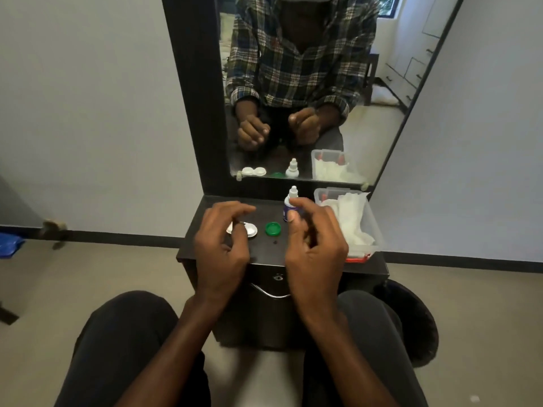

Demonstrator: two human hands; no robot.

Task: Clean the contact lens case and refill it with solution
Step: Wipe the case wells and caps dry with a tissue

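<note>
A white contact lens case (251, 230) lies on the dark cabinet top (264, 251), partly hidden by my left hand (221, 242), which hovers over it with curled fingers apart and nothing held. A green cap (273, 228) lies just right of the case. The small solution bottle (290, 205), white with a blue label, stands upright behind the cap. My right hand (316, 245) hovers beside the bottle with its fingertips near the label; whether they touch it is unclear.
A clear plastic tub (373, 227) with white tissues and a red-edged base sits at the cabinet's right. A black-framed mirror (194, 98) stands behind, reflecting the scene. A drawer handle (270, 292) is on the cabinet front between my knees.
</note>
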